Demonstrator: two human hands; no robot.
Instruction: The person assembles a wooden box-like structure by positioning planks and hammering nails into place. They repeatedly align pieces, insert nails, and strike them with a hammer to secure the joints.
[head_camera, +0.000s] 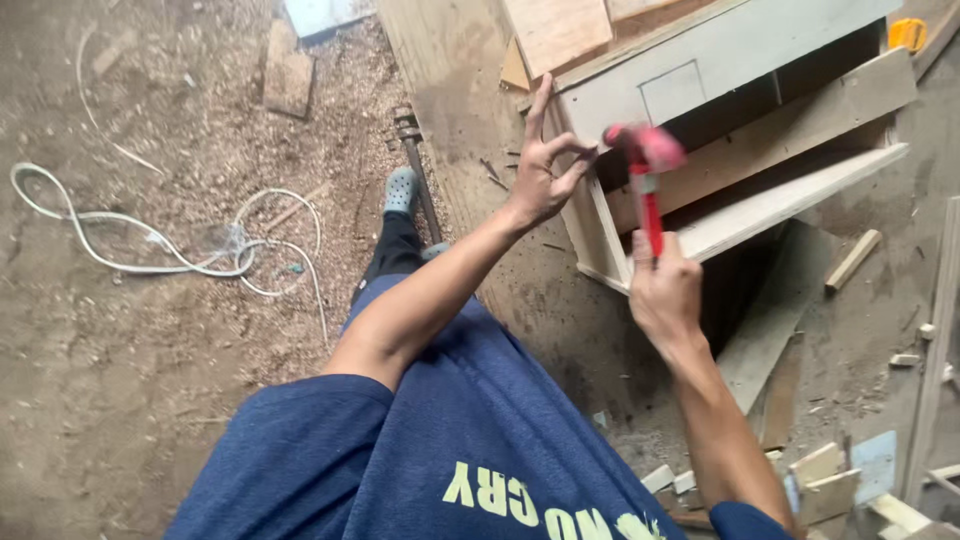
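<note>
Wooden cabinet frame (740, 130) lies beyond both hands; right hand (663, 290) grips a raised red hammer (648, 185); left hand (545, 165) pinches at the frame's corner.

Left arm: bare, stretched up toward the middle of the frame.
Left hand (541, 165): thumb and pointer pinched, other fingers spread up.
Right arm: bare, bent up from the lower right.
Right hand (664, 290): curled in a tight fist.

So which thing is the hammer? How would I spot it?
Find the big pale wooden box at the top right. Just in front of it, the right hand grips the hammer. It is the only bright red thing, and looks blurry.
</note>
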